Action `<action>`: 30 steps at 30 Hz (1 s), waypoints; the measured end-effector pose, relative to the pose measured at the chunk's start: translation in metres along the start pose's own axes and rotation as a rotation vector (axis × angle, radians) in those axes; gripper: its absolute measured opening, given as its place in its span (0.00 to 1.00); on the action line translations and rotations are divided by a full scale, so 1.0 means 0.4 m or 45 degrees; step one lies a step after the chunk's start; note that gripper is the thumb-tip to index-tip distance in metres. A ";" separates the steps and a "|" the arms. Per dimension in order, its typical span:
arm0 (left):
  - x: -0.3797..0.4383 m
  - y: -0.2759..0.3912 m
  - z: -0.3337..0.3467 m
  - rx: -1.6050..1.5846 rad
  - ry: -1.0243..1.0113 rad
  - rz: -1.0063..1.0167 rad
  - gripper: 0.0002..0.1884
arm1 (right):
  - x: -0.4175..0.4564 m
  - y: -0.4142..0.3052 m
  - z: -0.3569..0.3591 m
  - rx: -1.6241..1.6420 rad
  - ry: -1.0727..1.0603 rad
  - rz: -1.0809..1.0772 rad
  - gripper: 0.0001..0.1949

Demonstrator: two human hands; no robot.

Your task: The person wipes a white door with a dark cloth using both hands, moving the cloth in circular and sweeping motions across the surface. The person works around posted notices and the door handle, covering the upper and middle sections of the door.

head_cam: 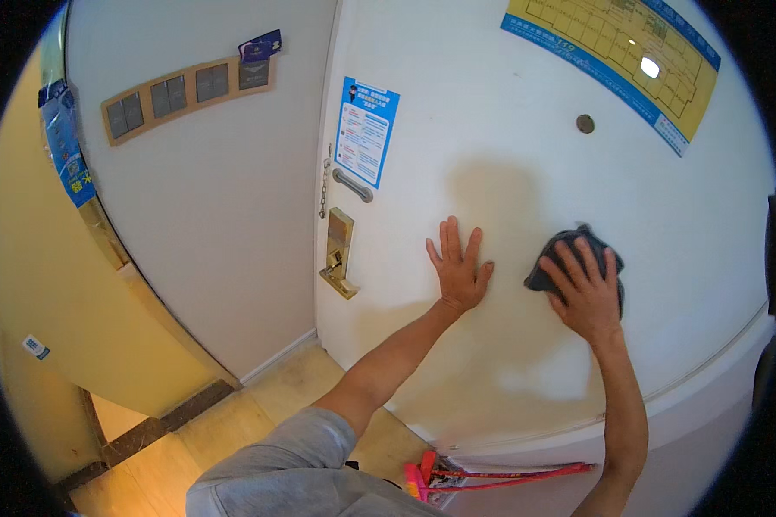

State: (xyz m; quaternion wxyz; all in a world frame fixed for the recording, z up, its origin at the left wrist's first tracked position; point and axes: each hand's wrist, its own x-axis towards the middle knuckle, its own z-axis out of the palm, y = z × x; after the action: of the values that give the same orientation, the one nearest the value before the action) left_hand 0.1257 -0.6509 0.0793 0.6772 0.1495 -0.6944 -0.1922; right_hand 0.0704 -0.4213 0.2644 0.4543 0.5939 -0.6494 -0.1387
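A white door [414, 252] fills the middle of the view before me. My left hand [460, 271] rests palm-down on it with fingers spread, holding nothing. To the right, my right hand [585, 291] presses a dark grey cloth [540, 271] flat against the door. The cloth bunches out around the fingers, and part of it is hidden under the palm. On the door's left side are a brass lever lock [341, 252], a metal pull handle [353, 185] and a door chain [324, 187]. A round peephole [585, 123] sits above the cloth.
A blue-and-white notice [366, 132] and a yellow floor-plan sheet [614, 61] bear writing on the door. Wall switches [173, 95] with cards [260, 46] are at left. A pink broom and its dustpan [427, 478] lie low by the door, on tiled floor [246, 433].
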 end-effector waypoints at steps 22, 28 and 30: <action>0.000 -0.002 -0.012 0.006 -0.012 -0.008 0.33 | 0.174 -0.037 -0.019 0.008 0.183 0.100 0.32; -0.004 -0.002 -0.008 0.042 -0.012 -0.017 0.35 | 0.059 -0.010 -0.009 0.027 0.043 -0.111 0.35; -0.007 0.012 -0.004 0.017 -0.004 -0.010 0.35 | 0.078 -0.005 -0.022 0.003 0.058 -0.031 0.36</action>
State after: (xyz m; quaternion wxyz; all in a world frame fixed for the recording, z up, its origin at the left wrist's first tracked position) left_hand 0.1276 -0.6453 0.0791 0.6743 0.1563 -0.6961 -0.1906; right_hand 0.0820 -0.4467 0.2811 0.4665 0.6052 -0.6319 -0.1297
